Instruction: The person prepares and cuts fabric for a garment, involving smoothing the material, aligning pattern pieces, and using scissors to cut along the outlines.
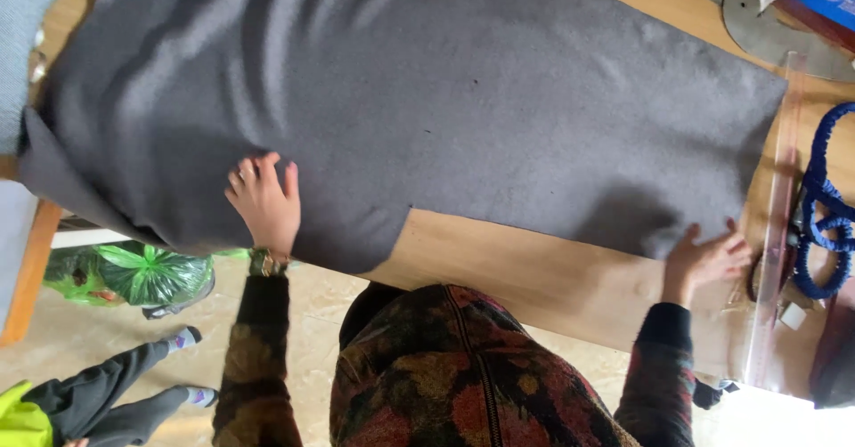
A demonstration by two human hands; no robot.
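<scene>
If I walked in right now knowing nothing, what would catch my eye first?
A big dark grey cloth covers most of the wooden table, its near-left part hanging over the edge. The person's left hand presses flat on the cloth and the right hand touches its right corner. At the far right lie a clear plastic ruler and a coiled blue rope.

Sewing workshop: grey cloth point(401, 100), clear ruler point(775, 224), wooden table point(534, 278).

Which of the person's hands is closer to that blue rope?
The right hand. It rests at the grey felt sheet's near corner, close beside the blue rope, with only a clear ruler between them. The left hand lies flat on the felt, far across the table.
</scene>
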